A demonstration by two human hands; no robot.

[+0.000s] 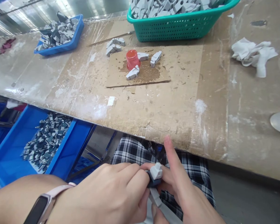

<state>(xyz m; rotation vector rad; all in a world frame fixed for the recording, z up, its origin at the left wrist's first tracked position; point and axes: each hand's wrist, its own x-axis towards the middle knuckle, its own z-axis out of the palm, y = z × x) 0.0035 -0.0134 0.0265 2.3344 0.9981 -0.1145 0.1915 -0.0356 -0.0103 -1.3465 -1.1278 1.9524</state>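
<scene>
My left hand (118, 189), with a band on its wrist, is closed, its curled fingers against a small grey plastic part (156, 171). A dark grey piece (154, 181) sits beneath the light grey top, and a paler section extends below it. From the other side my right hand (182, 189) grips the same part, with one finger stretched upward. Both hands are over the lap, below the table's front edge. Fingers cover much of the held part, so its full shape is hidden.
On the table, a red cup (132, 59) stands on a cardboard sheet (119, 74) among several grey plastic parts. Behind are a green basket (172, 28) and a blue tray (67, 46) of parts. A blue bin (11, 155) is lower left; white cloth (254, 54) lies right.
</scene>
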